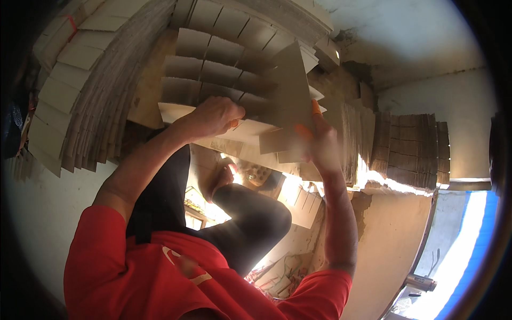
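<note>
A flat grey-brown cardboard strip [290, 90] stands tilted in my right hand [321, 141], its thumb and fingers closed on the lower right edge. Orange covers show on some of its fingers. My left hand [220, 114] is closed, knuckles up, at the near edge of a cardboard divider grid [184, 66] with slotted rows standing upright. An orange cover shows at its fingertips too, and whatever they pinch is hidden. Behind the strip, part of the grid is covered from sight.
Tall stacks of cardboard dividers [114, 80] lean on the left. More bundled cardboard [410, 152] sits at the right beside the wall. Below my arms are my bent legs and a slotted cardboard piece [301, 205]. A metal cylinder [421, 282] is at the lower right.
</note>
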Action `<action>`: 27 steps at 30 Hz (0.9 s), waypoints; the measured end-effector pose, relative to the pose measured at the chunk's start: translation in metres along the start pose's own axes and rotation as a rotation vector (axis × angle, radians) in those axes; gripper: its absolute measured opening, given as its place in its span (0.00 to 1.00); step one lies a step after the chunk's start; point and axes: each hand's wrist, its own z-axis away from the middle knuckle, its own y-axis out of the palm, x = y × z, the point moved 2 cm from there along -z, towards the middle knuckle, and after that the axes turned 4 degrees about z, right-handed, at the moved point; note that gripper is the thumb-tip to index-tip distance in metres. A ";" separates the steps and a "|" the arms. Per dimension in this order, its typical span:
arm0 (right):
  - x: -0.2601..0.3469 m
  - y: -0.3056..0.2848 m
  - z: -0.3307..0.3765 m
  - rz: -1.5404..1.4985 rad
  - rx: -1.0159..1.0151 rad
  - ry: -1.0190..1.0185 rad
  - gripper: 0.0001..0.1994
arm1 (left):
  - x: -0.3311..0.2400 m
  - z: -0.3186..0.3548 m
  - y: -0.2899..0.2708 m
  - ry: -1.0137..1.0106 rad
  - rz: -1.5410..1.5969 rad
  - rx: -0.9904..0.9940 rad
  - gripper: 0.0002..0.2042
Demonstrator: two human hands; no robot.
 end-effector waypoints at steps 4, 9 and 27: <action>-0.001 0.004 -0.007 0.017 0.036 -0.049 0.31 | 0.007 -0.001 0.002 -0.020 -0.017 0.017 0.06; -0.021 0.014 -0.003 0.185 -0.094 -0.224 0.32 | 0.007 -0.014 -0.008 0.036 0.026 0.075 0.09; -0.031 0.014 -0.001 0.220 -0.074 -0.282 0.31 | 0.079 -0.131 -0.030 0.138 -0.324 -0.129 0.06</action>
